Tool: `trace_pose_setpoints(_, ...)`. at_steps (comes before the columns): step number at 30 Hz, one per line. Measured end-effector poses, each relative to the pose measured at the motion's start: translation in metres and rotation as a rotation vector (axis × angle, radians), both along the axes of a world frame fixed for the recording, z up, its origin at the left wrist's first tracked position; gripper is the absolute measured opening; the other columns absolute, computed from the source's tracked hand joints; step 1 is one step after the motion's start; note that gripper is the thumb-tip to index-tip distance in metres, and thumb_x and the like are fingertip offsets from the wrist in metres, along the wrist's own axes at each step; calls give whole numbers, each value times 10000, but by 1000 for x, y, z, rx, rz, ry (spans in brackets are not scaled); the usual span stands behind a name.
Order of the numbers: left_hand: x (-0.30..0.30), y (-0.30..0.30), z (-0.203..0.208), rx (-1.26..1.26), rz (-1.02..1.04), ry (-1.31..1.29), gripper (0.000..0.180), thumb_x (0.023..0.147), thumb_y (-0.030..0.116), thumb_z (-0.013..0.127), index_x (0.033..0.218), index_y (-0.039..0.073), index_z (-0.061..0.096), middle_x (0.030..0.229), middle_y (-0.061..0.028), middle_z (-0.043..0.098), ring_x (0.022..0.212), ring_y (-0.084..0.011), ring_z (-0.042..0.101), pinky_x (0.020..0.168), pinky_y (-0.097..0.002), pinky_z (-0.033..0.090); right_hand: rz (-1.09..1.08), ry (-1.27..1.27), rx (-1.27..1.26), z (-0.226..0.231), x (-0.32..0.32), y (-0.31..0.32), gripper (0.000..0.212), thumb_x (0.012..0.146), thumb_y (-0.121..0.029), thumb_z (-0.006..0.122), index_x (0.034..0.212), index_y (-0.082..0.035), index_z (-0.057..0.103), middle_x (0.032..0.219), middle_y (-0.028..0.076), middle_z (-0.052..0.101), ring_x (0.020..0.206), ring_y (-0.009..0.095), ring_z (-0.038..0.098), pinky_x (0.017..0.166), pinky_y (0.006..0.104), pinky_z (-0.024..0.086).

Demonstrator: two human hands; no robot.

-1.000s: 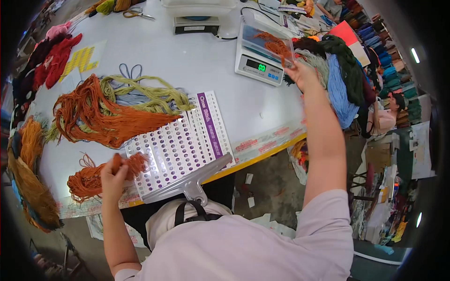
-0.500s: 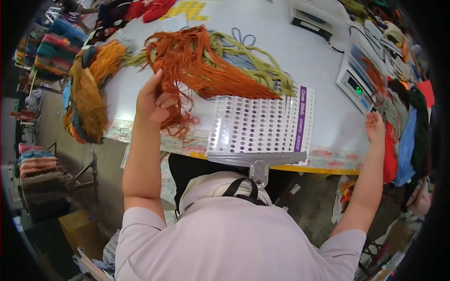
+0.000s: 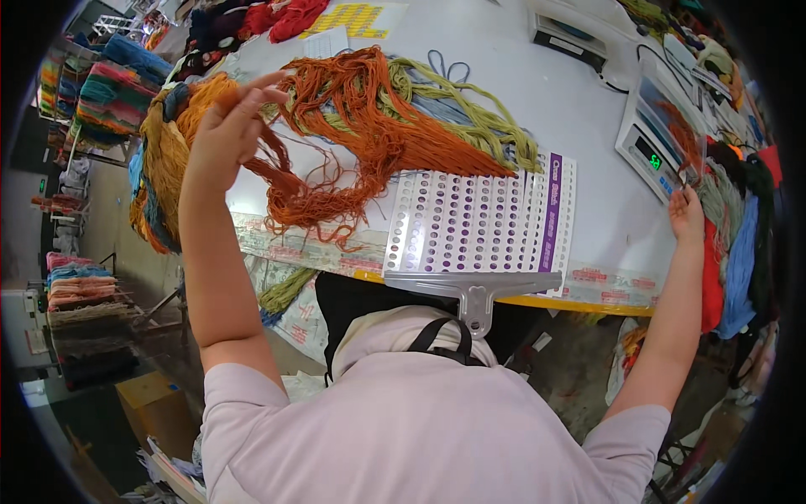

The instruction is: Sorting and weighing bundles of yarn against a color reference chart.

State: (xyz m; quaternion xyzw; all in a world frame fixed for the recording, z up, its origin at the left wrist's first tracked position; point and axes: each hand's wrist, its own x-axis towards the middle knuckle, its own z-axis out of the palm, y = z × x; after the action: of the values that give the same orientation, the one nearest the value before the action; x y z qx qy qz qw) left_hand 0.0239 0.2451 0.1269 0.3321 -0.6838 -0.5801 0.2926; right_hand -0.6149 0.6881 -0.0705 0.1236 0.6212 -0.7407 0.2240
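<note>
A long bundle of orange embroidery thread [image 3: 361, 126] lies loosened across the table, over light green thread [image 3: 504, 126] and some grey-blue thread. My left hand [image 3: 225, 139] is raised at the bundle's left side. Its index finger and thumb reach out, while the lower fingers curl where a lock of orange strands trails down to the right. At the right, my right hand [image 3: 687, 217] is by the near corner of a digital scale [image 3: 651, 155] that has orange thread on its pan. Its fingers are bent together beside a small dark metallic piece, which I cannot make out.
A white perforated thread card [image 3: 470, 223] with a purple strip sits in a grey clip [image 3: 474, 290] at the table's front edge. Mustard and orange skeins [image 3: 159, 160] hang over the left edge, red and blue skeins [image 3: 739, 277] over the right. A machine [image 3: 579, 38] stands at the back.
My left hand has moved left and up, drawing orange strands leftward and spreading the loose ends. My right hand has come closer to the scale's corner, its fingers now bent together. The view has shifted slightly.
</note>
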Motion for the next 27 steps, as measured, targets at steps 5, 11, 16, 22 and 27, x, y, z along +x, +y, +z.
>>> trace_pose_setpoints(5,3,2,-2,117,136,226,276,968,172,468,1172,28,587,712,44,529,415,8,262,356,-158,184,33,84,-64,21,13,18,169,838,-239,668,883,-100,582,772,26,616,691,135,595,589,251,493)
trace_pose_setpoints(11,32,10,-67,382,180,193,247,987,204,453,1124,40,578,642,47,393,400,-19,236,337,-193,185,13,26,-56,7,27,-27,213,801,-262,656,819,-80,547,722,49,557,610,157,557,515,274,470)
trace_pose_setpoints(16,33,20,-102,538,247,284,235,996,209,437,1097,50,579,637,42,379,416,-30,233,343,-206,198,-148,58,53,31,42,-31,280,772,-246,673,929,-39,568,834,71,565,671,177,566,561,323,476)
trace_pose_setpoints(22,31,21,-103,563,214,335,231,995,182,433,1123,36,557,667,38,381,443,-30,233,355,-207,202,-354,60,89,36,36,-30,253,730,-174,673,922,-44,570,826,57,542,637,170,532,546,303,421)
trace_pose_setpoints(27,28,35,-98,603,232,414,246,987,135,421,1177,7,514,728,25,411,505,-38,285,408,-209,255,-323,140,140,28,37,-52,211,739,-186,690,875,-74,574,743,16,508,619,136,486,519,282,402)
